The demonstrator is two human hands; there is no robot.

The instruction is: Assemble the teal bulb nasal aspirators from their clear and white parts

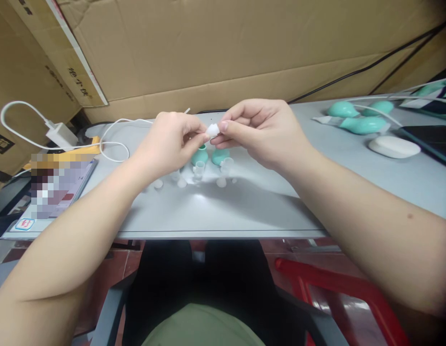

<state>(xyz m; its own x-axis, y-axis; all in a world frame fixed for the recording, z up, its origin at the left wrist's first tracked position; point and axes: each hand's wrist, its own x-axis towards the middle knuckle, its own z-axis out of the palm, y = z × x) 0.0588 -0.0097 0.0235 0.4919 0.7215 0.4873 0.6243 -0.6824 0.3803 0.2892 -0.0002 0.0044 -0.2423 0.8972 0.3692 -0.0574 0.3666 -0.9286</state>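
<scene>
You are holding both hands together above the middle of a grey surface (244,216), arms reaching forward. Your left hand (204,135) is pinching one side of a small white piece (212,129) between thumb and finger; your right hand (223,132) is pinching its other side. The piece is hanging in the air between your fingertips, just above two green bottles.

The work is seemingly going on partway: this piece is being handled, while three small white caps (221,182) and a tiny white bit (234,180) are lying loose nearer you, not fitted to anything.

Of the containers, the left green bottle (199,156) is standing with its mouth uncapped; what it is holding inside, you cannot tell from here. Your right hand is hiding the top of the right green bottle (220,157). Clear little cups (198,168) are sitting in front, looking empty, one partly hidden by your left wrist. Far right, more green rounded pieces (365,125) are lying beside a white oval object (394,146).
</scene>
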